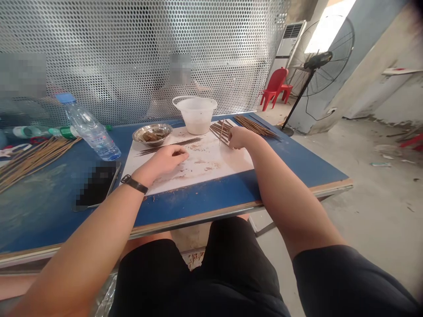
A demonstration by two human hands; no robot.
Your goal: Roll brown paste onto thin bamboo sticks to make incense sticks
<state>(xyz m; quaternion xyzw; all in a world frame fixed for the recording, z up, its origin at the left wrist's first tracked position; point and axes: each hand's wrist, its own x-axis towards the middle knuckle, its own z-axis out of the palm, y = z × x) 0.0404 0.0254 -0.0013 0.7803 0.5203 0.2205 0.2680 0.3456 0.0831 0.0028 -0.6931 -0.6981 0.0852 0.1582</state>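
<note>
My right hand (240, 138) is closed at the far right of the white board (198, 160), fingers pinched at a thin light-brown stick (221, 132) that stands nearly upright. Brown incense-like sticks (216, 127) lie in a row beside and behind it. My left hand (168, 159), below a wristwatch (134, 183), rests low over the board's left part. Its fingers curl loosely, with a gap to the thumb and nothing visible between. Just behind it lie thin dark sticks (153, 150). A metal bowl (144, 137) of brown pieces stands at the board's back left corner.
A white plastic bucket (197, 116) stands at the board's back edge. More sticks (257, 127) lie on the blue table (297, 160) to the right. At left are a water bottle (92, 130), a phone (97, 185) and a long stick bundle (33, 160). A perforated metal screen (132, 57) closes the back.
</note>
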